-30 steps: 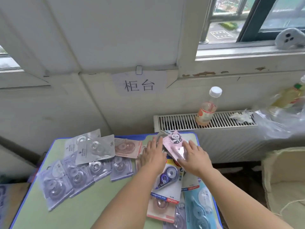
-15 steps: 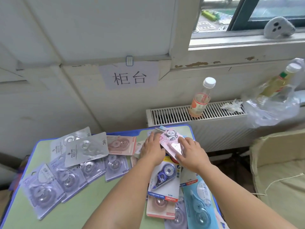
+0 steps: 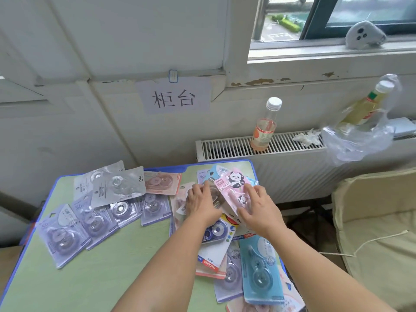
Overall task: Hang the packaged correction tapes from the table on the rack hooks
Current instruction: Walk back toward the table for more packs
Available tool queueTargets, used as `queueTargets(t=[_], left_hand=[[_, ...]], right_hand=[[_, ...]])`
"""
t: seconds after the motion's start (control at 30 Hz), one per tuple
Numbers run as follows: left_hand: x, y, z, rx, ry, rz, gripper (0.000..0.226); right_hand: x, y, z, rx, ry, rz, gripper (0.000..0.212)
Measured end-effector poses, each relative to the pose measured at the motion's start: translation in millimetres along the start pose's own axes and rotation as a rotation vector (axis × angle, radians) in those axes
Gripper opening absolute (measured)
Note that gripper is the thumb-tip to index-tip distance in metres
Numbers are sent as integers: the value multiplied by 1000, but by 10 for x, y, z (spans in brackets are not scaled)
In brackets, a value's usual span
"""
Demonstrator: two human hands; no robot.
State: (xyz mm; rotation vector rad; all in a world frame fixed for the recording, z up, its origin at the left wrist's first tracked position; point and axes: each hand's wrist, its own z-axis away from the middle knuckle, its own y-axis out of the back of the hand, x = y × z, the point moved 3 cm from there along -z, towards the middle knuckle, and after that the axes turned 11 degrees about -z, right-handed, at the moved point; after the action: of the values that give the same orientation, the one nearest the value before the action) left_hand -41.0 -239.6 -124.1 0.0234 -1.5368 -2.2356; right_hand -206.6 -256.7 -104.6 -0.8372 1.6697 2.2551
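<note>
My right hand (image 3: 258, 207) pinches the pink panda pack (image 3: 234, 185) at the worktop's (image 3: 90, 278) far right; my left hand (image 3: 201, 202) lies flat on the pile beside it. Every other pack (image 3: 117, 188) lies unhung, no rack visible: barely begun, I'd say.

Soft daylight, source is the window (image 3: 337, 16) top right. Scene evenly bright, no hard shadows; only faint ones under the forearms on the desk (image 3: 90, 278). Mild glare on the blister packs (image 3: 119, 188) and the plastic bag (image 3: 358, 140). Wide-angle lens bends wall lines and stretches the edges. Overall slightly soft, bottom corners blurrier.
</note>
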Motion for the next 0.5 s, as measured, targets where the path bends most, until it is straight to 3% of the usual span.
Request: queueTargets(t=[0.3,0.5], left_hand=[[-73,12,313,63,18,22,78],[-130,-15,519,68,-124,-136,96]], right_hand=[[8,-15,155,32,-30,5,54],[-32,-17,260,62,-24,38,56]])
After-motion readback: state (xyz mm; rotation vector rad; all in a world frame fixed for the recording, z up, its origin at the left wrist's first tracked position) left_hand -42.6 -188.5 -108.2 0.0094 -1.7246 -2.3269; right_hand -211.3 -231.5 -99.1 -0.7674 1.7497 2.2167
